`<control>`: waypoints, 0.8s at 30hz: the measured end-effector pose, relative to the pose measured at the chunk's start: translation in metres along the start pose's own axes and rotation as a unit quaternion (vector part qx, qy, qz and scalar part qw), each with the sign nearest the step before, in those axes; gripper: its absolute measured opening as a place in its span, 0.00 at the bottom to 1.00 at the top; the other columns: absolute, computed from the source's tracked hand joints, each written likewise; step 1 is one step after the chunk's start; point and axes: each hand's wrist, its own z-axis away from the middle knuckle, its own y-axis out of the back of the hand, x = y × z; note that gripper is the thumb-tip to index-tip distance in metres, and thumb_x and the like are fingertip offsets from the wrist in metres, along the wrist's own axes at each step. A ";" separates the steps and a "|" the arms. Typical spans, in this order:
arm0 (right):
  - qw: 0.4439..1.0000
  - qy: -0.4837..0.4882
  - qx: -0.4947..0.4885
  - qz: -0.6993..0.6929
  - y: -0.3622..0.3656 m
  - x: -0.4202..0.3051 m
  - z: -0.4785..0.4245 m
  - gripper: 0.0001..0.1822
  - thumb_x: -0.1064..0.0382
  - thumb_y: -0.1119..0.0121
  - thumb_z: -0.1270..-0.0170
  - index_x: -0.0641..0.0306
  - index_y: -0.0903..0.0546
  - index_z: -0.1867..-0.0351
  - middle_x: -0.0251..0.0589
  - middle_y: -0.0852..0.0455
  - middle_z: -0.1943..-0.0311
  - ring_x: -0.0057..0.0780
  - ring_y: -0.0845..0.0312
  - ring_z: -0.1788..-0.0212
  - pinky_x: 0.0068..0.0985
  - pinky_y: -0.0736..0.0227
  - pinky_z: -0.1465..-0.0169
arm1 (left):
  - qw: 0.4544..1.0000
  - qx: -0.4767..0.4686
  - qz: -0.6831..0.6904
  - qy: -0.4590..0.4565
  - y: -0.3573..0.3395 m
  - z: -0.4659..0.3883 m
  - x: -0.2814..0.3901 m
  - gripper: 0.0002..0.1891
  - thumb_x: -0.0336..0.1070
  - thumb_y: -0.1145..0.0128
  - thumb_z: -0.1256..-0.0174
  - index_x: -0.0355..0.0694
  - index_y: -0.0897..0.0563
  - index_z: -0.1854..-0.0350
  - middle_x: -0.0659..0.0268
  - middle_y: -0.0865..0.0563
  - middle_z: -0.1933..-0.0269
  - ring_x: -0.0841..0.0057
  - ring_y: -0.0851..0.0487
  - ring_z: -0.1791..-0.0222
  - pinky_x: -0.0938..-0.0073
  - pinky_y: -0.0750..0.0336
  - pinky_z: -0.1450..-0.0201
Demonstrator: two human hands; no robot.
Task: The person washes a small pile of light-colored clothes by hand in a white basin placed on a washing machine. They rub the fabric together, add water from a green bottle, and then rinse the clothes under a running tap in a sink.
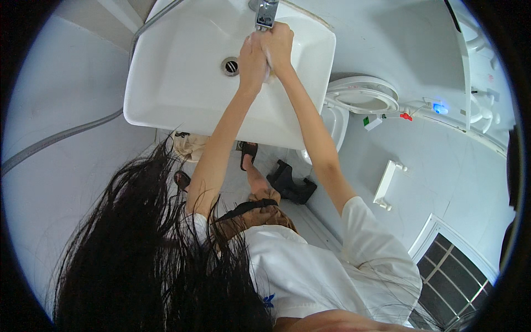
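My left hand (252, 62) and my right hand (278, 45) press together, palm to palm, directly under the chrome faucet (266, 14). White lather shows between them and on the fingers. Both hang over the right half of a white ceramic washbasin (174, 91). The metal drain (230, 66) lies just left of my left hand. Whether anything small sits between the palms is hidden. Running water cannot be made out clearly.
A grey flexible hose (62, 137) curves along the basin's left side. To the right stands a white toilet (361, 99) with its seat raised. A black stool (290, 184) and a cream cloth (191, 146) are below the basin. Long dark hair hangs at lower left.
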 end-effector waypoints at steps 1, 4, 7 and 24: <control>1.000 -0.017 0.000 0.020 0.000 0.002 -0.004 0.20 0.57 0.45 0.45 0.73 0.28 0.87 0.47 0.29 0.89 0.24 0.33 0.84 0.29 0.39 0.78 | 0.998 -0.026 -0.041 -0.028 -0.001 0.000 0.001 0.19 0.45 0.60 0.33 0.31 0.27 0.60 0.51 0.21 0.66 0.60 0.23 0.66 0.62 0.31 0.60; 0.980 0.172 -0.002 0.104 -0.012 0.011 0.024 0.20 0.55 0.43 0.47 0.71 0.26 0.86 0.52 0.25 0.87 0.37 0.26 0.83 0.32 0.34 0.76 | 0.924 -0.041 0.274 0.263 0.015 -0.020 0.001 0.20 0.46 0.64 0.32 0.32 0.26 0.61 0.45 0.22 0.62 0.51 0.25 0.60 0.59 0.34 0.56; 0.966 0.173 0.010 0.193 -0.027 0.035 -0.003 0.21 0.53 0.43 0.47 0.71 0.24 0.85 0.55 0.23 0.85 0.48 0.25 0.81 0.35 0.33 0.76 | 0.989 -0.042 0.058 0.130 0.005 -0.022 -0.016 0.19 0.45 0.65 0.32 0.32 0.27 0.63 0.50 0.21 0.66 0.58 0.24 0.63 0.63 0.32 0.58; 0.997 0.043 -0.065 -0.003 -0.013 0.004 0.031 0.16 0.63 0.54 0.44 0.75 0.29 0.84 0.60 0.26 0.84 0.52 0.27 0.79 0.37 0.35 0.73 | 0.972 -0.024 0.105 0.211 0.018 -0.032 0.007 0.22 0.47 0.61 0.34 0.29 0.29 0.53 0.45 0.23 0.56 0.52 0.26 0.54 0.60 0.34 0.51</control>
